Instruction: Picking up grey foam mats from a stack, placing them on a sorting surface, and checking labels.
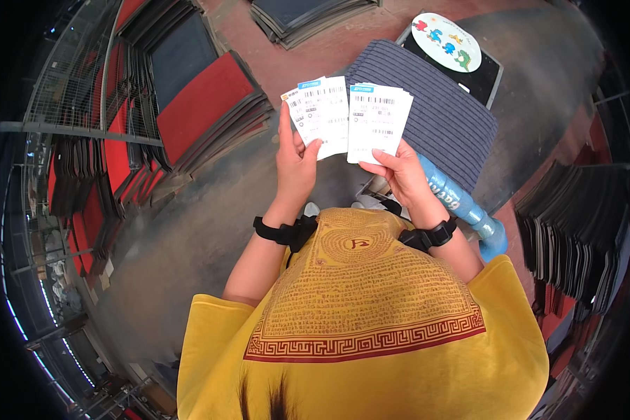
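Note:
My left hand (pixel 297 164) grips a fanned bunch of white printed shipping labels (pixel 323 115), its thumb across their lower edge. A second bunch of white labels (pixel 378 120) is pinched in my right hand (pixel 404 176), thumb on top. The two bunches are held side by side in front of me, their inner edges almost meeting. Beyond and to the right of them lies a dark ribbed mat (pixel 427 98). Just below my right hand's outer side is a blue roll (pixel 462 199) with pale lettering. Both wrists wear black bands.
A white oval mat with cartoon animals (pixel 446 42) lies on a black mat behind the ribbed one. Stacks of red mats (pixel 203 98) stand left, near a metal wire rack (pixel 73 91). Dark mats are piled at the right (pixel 574 217) and far back (pixel 301 17).

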A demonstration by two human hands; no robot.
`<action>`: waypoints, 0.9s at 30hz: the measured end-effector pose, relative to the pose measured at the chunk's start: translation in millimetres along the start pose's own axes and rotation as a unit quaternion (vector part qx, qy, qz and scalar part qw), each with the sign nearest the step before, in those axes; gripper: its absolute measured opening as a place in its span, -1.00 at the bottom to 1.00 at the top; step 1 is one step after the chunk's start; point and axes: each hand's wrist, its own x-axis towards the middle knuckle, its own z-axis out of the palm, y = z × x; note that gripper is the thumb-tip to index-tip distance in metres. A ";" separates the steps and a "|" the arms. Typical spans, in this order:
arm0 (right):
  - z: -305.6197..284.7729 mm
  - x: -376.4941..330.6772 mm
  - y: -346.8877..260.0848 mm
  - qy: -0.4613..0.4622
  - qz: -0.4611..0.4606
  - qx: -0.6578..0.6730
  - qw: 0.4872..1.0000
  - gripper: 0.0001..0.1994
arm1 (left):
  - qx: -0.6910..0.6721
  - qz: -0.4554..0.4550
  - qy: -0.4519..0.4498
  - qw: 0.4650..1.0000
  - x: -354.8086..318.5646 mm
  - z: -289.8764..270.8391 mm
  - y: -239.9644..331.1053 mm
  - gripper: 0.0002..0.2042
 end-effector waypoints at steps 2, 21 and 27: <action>1.8 0.2 1.3 -0.008 -0.001 0.010 1.000 -0.67 | -0.003 0.000 0.002 1.000 -0.2 -1.0 -0.3 -0.22; 2.0 4.9 -0.1 -0.049 0.038 0.059 0.996 -0.61 | -0.015 -0.090 -0.081 0.993 -1.5 20.1 -6.0 -0.34; -11.5 4.3 2.2 -0.063 0.033 0.174 0.982 -0.59 | -0.093 -0.084 -0.042 0.991 4.0 20.9 -12.9 -0.39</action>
